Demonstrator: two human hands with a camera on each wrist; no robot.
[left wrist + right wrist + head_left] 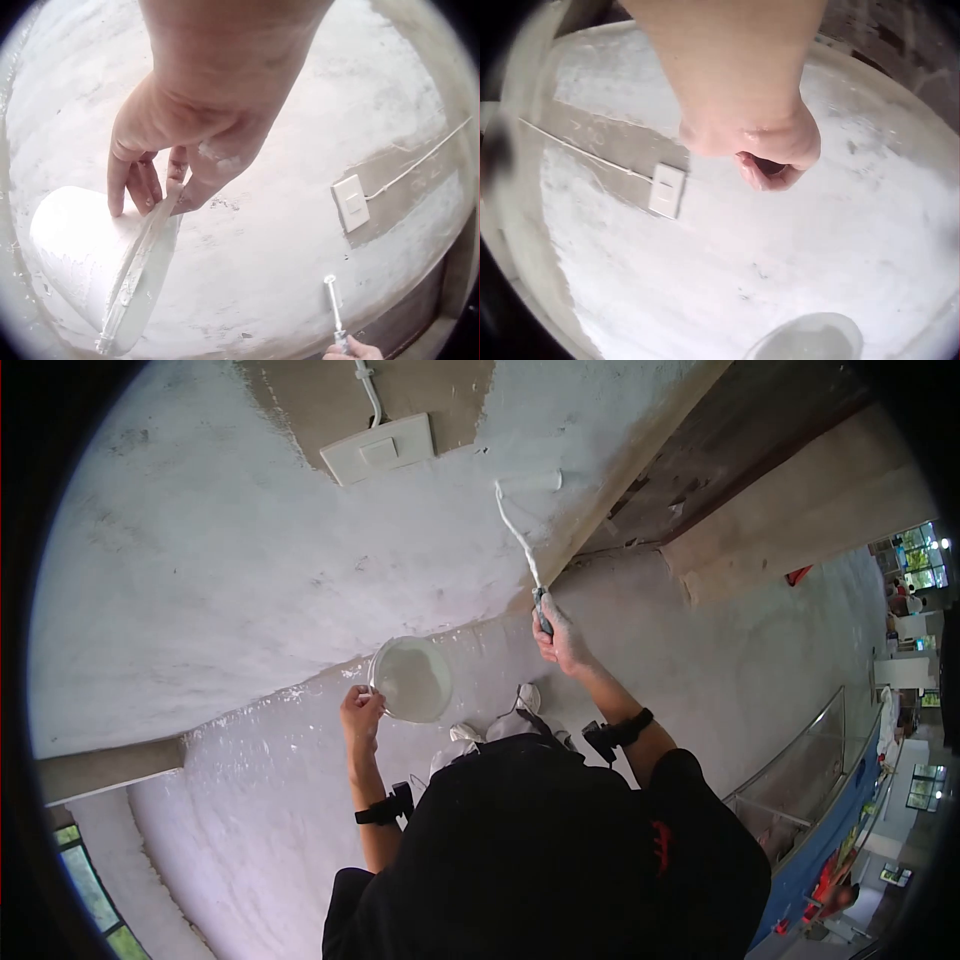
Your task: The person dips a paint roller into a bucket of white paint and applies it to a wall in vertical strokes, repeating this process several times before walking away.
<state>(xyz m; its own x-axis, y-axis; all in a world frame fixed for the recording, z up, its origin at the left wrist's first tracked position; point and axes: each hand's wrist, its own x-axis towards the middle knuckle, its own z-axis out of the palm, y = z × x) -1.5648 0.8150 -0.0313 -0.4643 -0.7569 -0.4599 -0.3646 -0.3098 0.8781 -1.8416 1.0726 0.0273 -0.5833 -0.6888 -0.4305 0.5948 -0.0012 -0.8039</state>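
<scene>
My left hand (362,715) holds a white bucket (71,244) at its edge. In the left wrist view, thumb and fingers pinch the pale, paint-smeared handle (129,281) lying along the rim. Inside the bucket, whitish paint (410,678) shows in the head view. My right hand (562,637) grips the dark grip of a paint roller (515,528), with the fingers wrapped round it. The roller's white-coated frame reaches up to its white head (535,482), which lies against the wall. In the right wrist view the hand (754,142) hides the roller.
A whitish, patchily painted wall (250,580) rises ahead, with a white switch plate (378,450) and cable on a bare grey patch. A wall edge (640,460) borders a darker recess at right. Paint spatters dot the floor (260,780). A metal railing (790,745) stands at far right.
</scene>
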